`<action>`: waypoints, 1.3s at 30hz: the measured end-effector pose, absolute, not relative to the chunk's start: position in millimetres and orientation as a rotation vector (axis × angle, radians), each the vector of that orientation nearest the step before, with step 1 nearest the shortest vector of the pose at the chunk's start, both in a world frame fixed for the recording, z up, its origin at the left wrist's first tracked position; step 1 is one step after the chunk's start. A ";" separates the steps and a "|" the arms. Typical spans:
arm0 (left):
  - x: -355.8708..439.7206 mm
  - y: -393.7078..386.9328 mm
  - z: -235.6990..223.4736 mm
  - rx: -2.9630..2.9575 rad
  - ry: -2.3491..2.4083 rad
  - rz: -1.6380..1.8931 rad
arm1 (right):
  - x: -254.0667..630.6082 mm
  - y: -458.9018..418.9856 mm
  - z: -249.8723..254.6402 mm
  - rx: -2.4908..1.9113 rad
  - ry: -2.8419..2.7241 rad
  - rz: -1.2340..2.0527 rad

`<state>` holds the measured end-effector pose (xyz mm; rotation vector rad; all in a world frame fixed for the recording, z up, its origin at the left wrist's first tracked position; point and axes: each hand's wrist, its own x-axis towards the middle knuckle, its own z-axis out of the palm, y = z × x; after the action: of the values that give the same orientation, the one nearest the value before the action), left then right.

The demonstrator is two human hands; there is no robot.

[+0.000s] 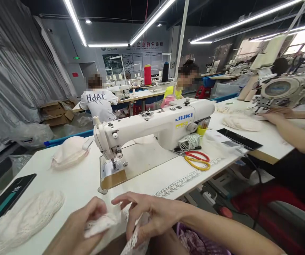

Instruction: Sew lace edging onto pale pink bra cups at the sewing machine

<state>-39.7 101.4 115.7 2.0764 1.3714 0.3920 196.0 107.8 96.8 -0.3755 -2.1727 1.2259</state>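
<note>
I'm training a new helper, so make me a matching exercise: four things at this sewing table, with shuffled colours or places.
1. Scissors
2. Lace-edged cloth
3. Sewing machine
4. Cup

A. White, blue lettering
B. Yellow all round
C. In the left hand and right hand
D. Red and yellow handles

Pairs: 1-D, 2-C, 3-A, 4-B

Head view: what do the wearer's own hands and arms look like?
The left hand and right hand are ungloved, with no watch, sleeve or marking showing; the right forearm is bare to the frame edge. Blur could hide small items.
</note>
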 end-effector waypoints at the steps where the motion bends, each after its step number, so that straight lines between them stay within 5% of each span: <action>1: -29.1 91.5 117.0 2.021 1.315 0.405 | 193.6 103.9 93.3 -0.362 -2.153 1.293; 7: -9.3 61.4 106.9 1.606 1.108 0.408 | 194.9 73.5 80.1 -0.537 -2.198 1.398; 15: -7.2 28.1 35.7 0.608 0.948 0.611 | 219.8 61.2 76.3 -0.775 -2.521 1.348; 39: 3.4 38.1 -16.4 0.786 1.172 0.693 | 268.8 44.7 73.8 -1.083 -2.690 1.309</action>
<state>3.4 38.1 -16.4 0.7860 1.1720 0.6928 268.8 44.7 73.8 -1.0833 -2.6899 1.3095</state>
